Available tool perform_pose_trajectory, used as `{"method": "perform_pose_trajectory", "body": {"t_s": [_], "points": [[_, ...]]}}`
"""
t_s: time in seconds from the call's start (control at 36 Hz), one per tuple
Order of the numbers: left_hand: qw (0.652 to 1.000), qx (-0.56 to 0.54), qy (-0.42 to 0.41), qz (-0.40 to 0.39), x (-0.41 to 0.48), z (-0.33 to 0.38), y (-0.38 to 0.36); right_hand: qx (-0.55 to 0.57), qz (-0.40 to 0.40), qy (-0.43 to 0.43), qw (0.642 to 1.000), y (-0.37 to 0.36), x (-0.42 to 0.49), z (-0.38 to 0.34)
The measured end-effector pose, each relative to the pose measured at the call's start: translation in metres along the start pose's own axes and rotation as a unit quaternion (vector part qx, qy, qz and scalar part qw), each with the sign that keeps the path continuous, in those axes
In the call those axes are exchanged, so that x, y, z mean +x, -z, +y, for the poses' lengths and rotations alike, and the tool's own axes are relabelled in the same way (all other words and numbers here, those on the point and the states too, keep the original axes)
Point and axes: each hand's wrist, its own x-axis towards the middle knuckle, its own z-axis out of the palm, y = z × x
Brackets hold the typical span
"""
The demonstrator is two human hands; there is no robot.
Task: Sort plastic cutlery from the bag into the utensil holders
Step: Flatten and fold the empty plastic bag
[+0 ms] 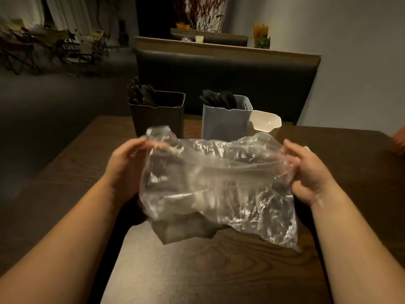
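A clear, crumpled plastic bag point(219, 185) hangs above the dark wooden table point(339, 154), stretched between my hands. My left hand point(125, 170) pinches its left top edge and my right hand point(311, 174) pinches its right top edge. No cutlery shows through the plastic. Behind the bag stand two utensil holders: a dark brown one point(160, 117) on the left with black plastic cutlery point(140, 95) sticking up at its left side, and a grey one point(225, 123) on the right with black cutlery point(219, 99) leaning in it.
A cream-white scoop-shaped container point(266, 122) sits just right of the grey holder. A black padded booth seat point(219, 73) rises behind the table. Something orange point(400, 139) shows at the right edge. Folding chairs stand far back left.
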Motion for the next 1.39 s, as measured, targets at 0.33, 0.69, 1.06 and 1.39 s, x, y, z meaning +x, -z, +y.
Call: {"method": "perform_pose_trajectory", "body": {"t_s": [0.33,0.69,1.06,1.39], "points": [[0.98,0.181,0.081,0.017,0.004,-0.006,0.003,-0.225,0.059,0.162,0.959,-0.002,0.002,0.003],[0.998,0.012,-0.018,0.06,0.005,-0.002,0.018,0.022,0.094,0.182,0.979,-0.006,-0.001,0.003],[0.998,0.0,-0.041,-0.046,-0.003,0.003,0.024,-0.013,-0.133,-0.097,0.986,0.007,-0.005,-0.004],[0.991,0.002,-0.123,0.051,0.003,0.003,0.032,-0.024,0.02,0.096,0.995,-0.001,-0.004,-0.006]]}}
